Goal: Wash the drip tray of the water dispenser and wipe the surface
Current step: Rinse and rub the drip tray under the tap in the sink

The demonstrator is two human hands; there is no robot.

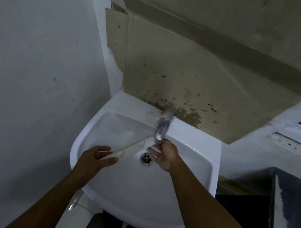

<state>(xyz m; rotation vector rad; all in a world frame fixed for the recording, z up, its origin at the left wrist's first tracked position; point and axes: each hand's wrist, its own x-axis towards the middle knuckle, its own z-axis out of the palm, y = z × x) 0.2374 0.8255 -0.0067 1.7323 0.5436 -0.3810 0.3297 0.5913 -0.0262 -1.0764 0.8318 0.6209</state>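
A long white drip tray [133, 147] is held tilted over the basin of a white sink [184, 179], its far end just under the chrome tap [162, 129]. My left hand [96, 157] grips the tray's near end between thumb and fingers. My right hand [164, 154] is at the tray's far end below the spout, fingers fairly straight and touching it. Whether water runs from the tap is not clear.
The metal drain [146, 158] lies in the basin between my hands. A stained cardboard sheet [183, 69] covers the wall behind the tap. A white wall [36, 55] stands close on the left. A dark box [292, 213] sits to the right of the sink.
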